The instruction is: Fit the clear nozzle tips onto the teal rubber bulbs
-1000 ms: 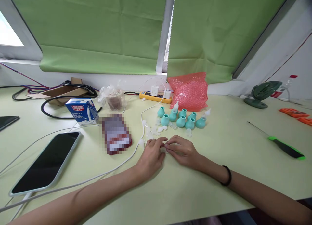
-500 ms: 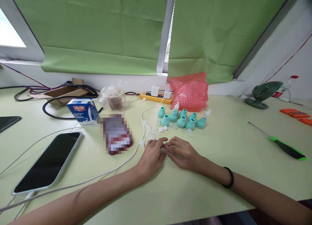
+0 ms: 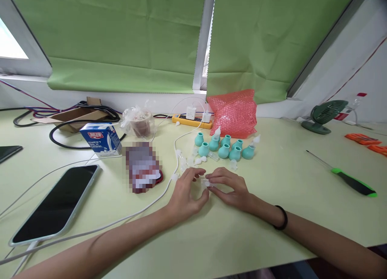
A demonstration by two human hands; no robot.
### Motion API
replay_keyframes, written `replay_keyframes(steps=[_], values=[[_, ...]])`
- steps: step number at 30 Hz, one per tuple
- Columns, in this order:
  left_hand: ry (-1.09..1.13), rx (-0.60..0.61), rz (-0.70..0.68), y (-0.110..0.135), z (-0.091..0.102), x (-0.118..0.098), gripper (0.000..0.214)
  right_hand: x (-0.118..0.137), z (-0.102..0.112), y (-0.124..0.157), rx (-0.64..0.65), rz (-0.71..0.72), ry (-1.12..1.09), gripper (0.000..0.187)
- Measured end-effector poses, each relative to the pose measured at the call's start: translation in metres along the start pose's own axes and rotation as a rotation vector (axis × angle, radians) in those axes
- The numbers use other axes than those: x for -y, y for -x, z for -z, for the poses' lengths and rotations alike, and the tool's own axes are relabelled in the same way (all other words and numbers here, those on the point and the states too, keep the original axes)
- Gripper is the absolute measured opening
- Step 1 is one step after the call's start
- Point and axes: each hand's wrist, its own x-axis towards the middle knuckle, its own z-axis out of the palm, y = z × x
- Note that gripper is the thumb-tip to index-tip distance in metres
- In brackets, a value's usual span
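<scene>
My right hand [image 3: 230,187] pinches a small clear plastic tube piece [image 3: 206,183] between thumb and fingers, just above the table. Facing it, my left hand [image 3: 188,191] is open, its thumb and curled fingers apart around the piece's left end. Beyond my hands stand several turquoise squeeze bulbs [image 3: 223,150], most with open necks. Two of them carry translucent nozzle tips, one at the back [image 3: 217,132] and one at the right [image 3: 256,140]. Loose clear plastic parts [image 3: 190,162] lie between the bulbs and my left hand.
A white cable [image 3: 145,209] runs across the table left of my hands. Further left are a phone [image 3: 57,202], a blurred red-edged device [image 3: 143,166] and a milk carton [image 3: 101,140]. Behind the bulbs lies pink bubble wrap [image 3: 232,113]; a screwdriver [image 3: 352,181] lies at the right.
My left thumb and fingers have spread apart, off the clear piece. It now shows between my hands, held by my right hand. The view has shifted slightly.
</scene>
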Motion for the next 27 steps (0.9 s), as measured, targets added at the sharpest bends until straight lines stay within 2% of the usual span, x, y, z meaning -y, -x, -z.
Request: replay_keyframes(steps=[3, 6, 17, 22, 27], values=[[0.098, 0.095, 0.091, -0.0014, 0.0026, -0.0026, 0.029, 0.002, 0.0013, 0.0009, -0.004, 0.022, -0.021, 0.034], [0.164, 0.166, 0.115, -0.002, 0.0021, -0.0024, 0.024, 0.0011, 0.0012, 0.0038, -0.004, 0.024, -0.04, 0.036], [0.219, 0.133, 0.136, -0.0029, 0.0003, 0.0003, 0.018, -0.0008, 0.0008, 0.0064, -0.008, 0.088, 0.004, 0.033], [0.199, 0.126, 0.087, -0.0026, 0.0011, -0.0007, 0.027, -0.0027, 0.0015, 0.007, -0.053, 0.071, 0.035, 0.035], [0.173, 0.126, 0.047, -0.0037, 0.0026, -0.0028, 0.024, -0.0065, 0.0012, 0.0089, -0.067, 0.091, 0.033, 0.034]])
